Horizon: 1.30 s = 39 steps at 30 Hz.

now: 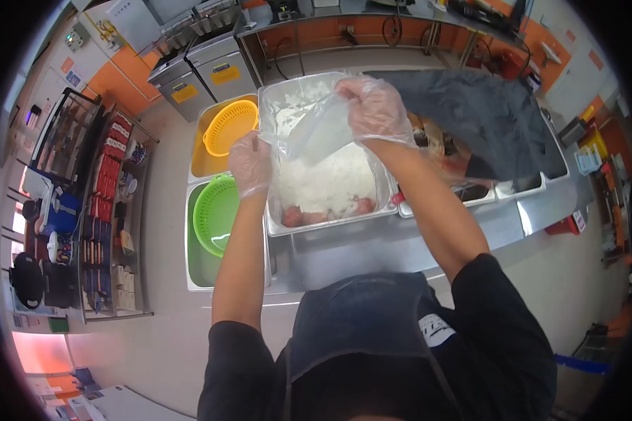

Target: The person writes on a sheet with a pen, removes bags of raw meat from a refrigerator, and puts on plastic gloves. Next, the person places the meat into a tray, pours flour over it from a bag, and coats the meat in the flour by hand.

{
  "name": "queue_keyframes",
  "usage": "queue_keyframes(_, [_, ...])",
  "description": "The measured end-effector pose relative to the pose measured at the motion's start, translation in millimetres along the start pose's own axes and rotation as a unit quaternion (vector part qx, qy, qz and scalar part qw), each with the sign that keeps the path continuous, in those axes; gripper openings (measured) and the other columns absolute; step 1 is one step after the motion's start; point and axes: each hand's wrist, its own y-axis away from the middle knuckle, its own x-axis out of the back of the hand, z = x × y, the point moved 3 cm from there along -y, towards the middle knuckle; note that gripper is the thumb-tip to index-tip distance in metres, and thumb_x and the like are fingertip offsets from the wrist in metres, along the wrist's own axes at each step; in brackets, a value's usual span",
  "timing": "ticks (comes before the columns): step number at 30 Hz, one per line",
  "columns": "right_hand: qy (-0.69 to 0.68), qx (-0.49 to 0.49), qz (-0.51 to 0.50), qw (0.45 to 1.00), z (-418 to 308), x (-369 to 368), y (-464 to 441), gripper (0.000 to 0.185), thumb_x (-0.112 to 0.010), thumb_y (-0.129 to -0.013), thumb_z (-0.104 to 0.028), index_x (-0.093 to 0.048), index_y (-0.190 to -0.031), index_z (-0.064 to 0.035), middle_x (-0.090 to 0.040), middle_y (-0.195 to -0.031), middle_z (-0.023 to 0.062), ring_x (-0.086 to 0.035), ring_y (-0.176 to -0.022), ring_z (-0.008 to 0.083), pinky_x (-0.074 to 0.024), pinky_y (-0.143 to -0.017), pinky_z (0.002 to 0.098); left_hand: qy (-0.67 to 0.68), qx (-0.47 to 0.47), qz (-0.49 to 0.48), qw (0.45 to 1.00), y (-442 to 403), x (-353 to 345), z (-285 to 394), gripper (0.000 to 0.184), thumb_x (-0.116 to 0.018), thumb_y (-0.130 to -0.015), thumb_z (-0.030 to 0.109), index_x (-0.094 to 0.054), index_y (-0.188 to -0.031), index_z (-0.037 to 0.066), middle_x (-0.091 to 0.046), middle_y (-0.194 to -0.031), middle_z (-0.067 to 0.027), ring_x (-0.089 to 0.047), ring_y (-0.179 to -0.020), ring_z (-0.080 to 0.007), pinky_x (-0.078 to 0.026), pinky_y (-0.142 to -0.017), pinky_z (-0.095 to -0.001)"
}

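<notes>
Both my hands wear clear plastic gloves and are raised over a metal pan [326, 229] of white flour [323, 179]. Reddish pieces [364, 205] show at the pan's near edge. Between my hands stretches a clear plastic bag [319, 130]. My left hand [250, 165] pinches its left end beside the pan's left rim. Fingers closed, my right hand [376, 109] grips the bag's upper right part above the pan's far right side.
Left of the flour pan are a yellow basket [230, 128] and a green basket [214, 217] in metal pans. A dark cloth [470, 105] partly covers trays at the right. Fryers [203, 74] and a steel counter [358, 17] stand farther back.
</notes>
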Motion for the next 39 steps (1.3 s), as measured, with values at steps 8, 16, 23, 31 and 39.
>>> queue_keyframes(8, [0.126,0.019,0.035,0.991,35,25,12,0.023,-0.057,-0.076,0.001,-0.072,-0.091,-0.0079,-0.071,-0.089,0.0145,-0.069,-0.086,0.0329,-0.0541,-0.078,0.0366,-0.004,-0.008,0.011,1.0,-5,-13,-5,0.023,-0.061,-0.082,0.016,-0.07,-0.096,0.0,-0.065,-0.08,-0.0221,-0.064,-0.081,-0.0378,-0.049,-0.076,-0.0458])
queue_keyframes(16, [0.081,-0.105,0.102,0.986,90,37,78,0.018,-0.062,-0.081,-0.005,-0.072,-0.095,-0.0069,-0.072,-0.092,0.0147,-0.069,-0.086,0.0283,-0.0532,-0.081,0.0351,-0.093,-0.175,-0.059,0.978,-18,-29,29,0.022,-0.066,-0.084,0.018,-0.072,-0.096,0.001,-0.068,-0.08,-0.018,-0.067,-0.078,-0.0315,-0.051,-0.074,-0.0409])
queue_keyframes(23, [-0.17,-0.438,0.193,0.862,132,97,89,0.023,-0.057,-0.1,-0.018,-0.066,-0.115,-0.0041,-0.066,-0.091,0.0017,-0.057,-0.076,0.0087,-0.0481,-0.071,0.0248,0.056,-0.058,-0.062,0.995,-15,-28,38,0.029,-0.065,-0.092,0.026,-0.072,-0.104,0.001,-0.072,-0.093,-0.0147,-0.069,-0.086,-0.0232,-0.053,-0.079,-0.0347])
queue_keyframes(31, [-0.091,-0.47,0.2,0.855,200,271,75,0.026,-0.059,-0.097,-0.021,-0.064,-0.113,-0.0008,-0.064,-0.095,0.0045,-0.059,-0.082,0.0131,-0.051,-0.072,0.0291,0.032,-0.068,-0.128,0.989,23,-9,44,0.03,-0.066,-0.093,0.026,-0.071,-0.111,0.003,-0.071,-0.102,-0.0124,-0.067,-0.085,-0.0203,-0.054,-0.079,-0.0336])
queue_keyframes(39, [-0.037,-0.509,0.045,0.859,255,317,95,0.036,-0.064,-0.096,-0.027,-0.064,-0.118,0.0006,-0.066,-0.104,0.0063,-0.061,-0.09,0.0143,-0.0501,-0.081,0.0301,0.046,-0.102,-0.16,0.981,76,-9,20,0.019,-0.069,-0.088,0.016,-0.072,-0.104,0.006,-0.07,-0.099,-0.0127,-0.067,-0.077,-0.0212,-0.055,-0.068,-0.0328])
